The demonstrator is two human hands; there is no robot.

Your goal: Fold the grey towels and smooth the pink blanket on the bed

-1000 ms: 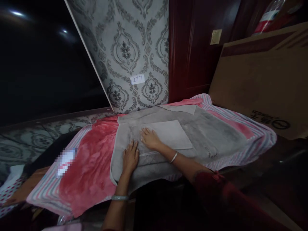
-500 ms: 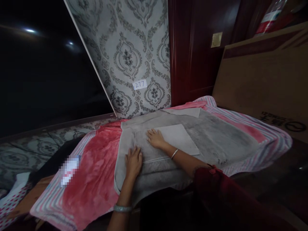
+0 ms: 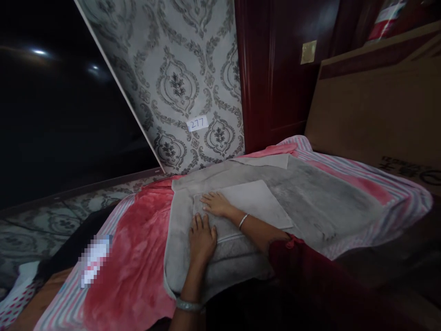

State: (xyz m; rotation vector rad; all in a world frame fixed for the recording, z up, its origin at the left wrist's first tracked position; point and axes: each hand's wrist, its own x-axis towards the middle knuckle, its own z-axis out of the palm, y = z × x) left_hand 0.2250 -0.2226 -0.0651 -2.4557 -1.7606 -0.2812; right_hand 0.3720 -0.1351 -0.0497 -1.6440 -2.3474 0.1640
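Two forearms (image 3: pixel 193 284) reach into my feed from its near side, a grey bangle (image 3: pixel 189 305) around the left wrist, a thin white bracelet (image 3: pixel 243 221) around the right and a dark red sleeve (image 3: pixel 303 257) on the right arm. I see the left hand (image 3: pixel 203 238) lying palm down, fingers stretched out, on a grey cloth (image 3: pixel 327 197), nearer its left edge than its right. Beyond it, the right hand (image 3: pixel 217 205) rests just as flat, fingers spread, over the far left corner of a pale rectangular panel (image 3: pixel 258 200). That panel lies on the left half of the grey cloth, away from its edges; from here I cannot tell whether it is loose or attached. A small dark mark (image 3: pixel 330 236) shows near the cloth's near edge, towards the right, and a pale flap (image 3: pixel 270 161) lies folded over at its far edge. Beneath the cloth I have a pink blanket (image 3: pixel 134 262) with a striped border (image 3: pixel 65 299), showing past the left, right and far edges. Past the blanket's right far corner stands a cardboard box (image 3: pixel 372 110). Farther back, I make out a black screen (image 3: pixel 65 105) on the left, patterned wallpaper (image 3: pixel 177 87) with a "277" label (image 3: pixel 197 123), and a dark red panel (image 3: pixel 282 87) bearing a switch (image 3: pixel 308 52).
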